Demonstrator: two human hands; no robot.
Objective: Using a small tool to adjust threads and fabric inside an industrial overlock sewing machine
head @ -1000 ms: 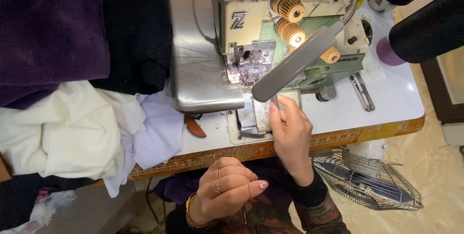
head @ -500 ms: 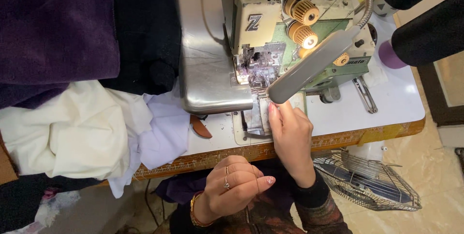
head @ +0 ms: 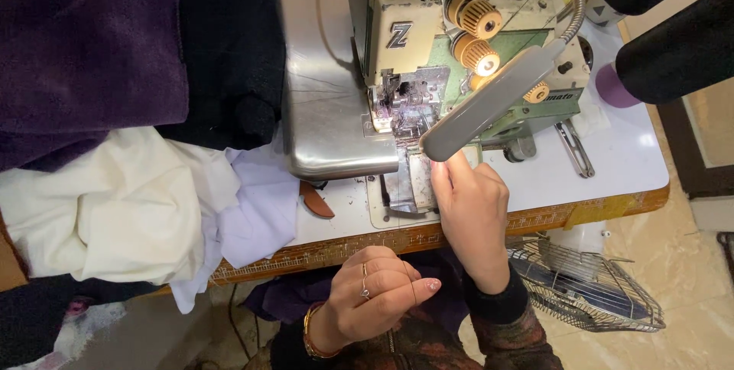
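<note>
From the head view, the right hand [head: 470,206] lies flat on the counter [head: 627,156], its fingers [head: 443,175] together and stretched onto a small dark cloth piece [head: 405,186] just in front of the sewing machine [head: 428,56], under the grey lamp head [head: 489,102]. The left hand [head: 375,293] hangs below the counter's edge, its fingers curled and pinched on a thin thread [head: 413,293]. White cloth [head: 138,209] and purple cloth [head: 84,49] lie piled to the left. A wire fan guard [head: 589,286] sits low on the right.
</note>
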